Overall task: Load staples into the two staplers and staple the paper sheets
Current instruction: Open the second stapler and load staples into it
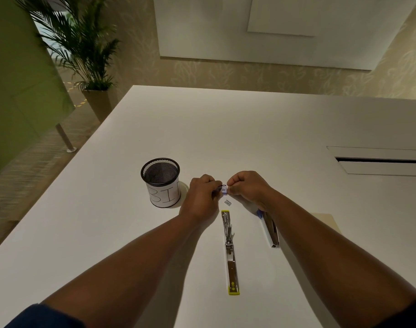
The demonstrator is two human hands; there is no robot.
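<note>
Both hands meet above the white table (249, 129) on a small staple box (223, 190), white and blue. My left hand (200, 197) pinches its left end, my right hand (247, 188) its right end. A short strip of staples (226, 202) lies on the table just below the box. A yellow-tipped stapler (229, 252) lies unfolded flat, pointing away from me. A blue-tipped stapler (271, 230) lies to its right, partly under my right forearm. A cream paper sheet (327, 222) shows beyond that forearm.
A black mesh cup (161, 182) with a paper label reading "BIN" stands left of my left hand. A cable slot (379, 160) is set into the table at the right. A potted palm (91, 67) stands beyond the table's far left corner.
</note>
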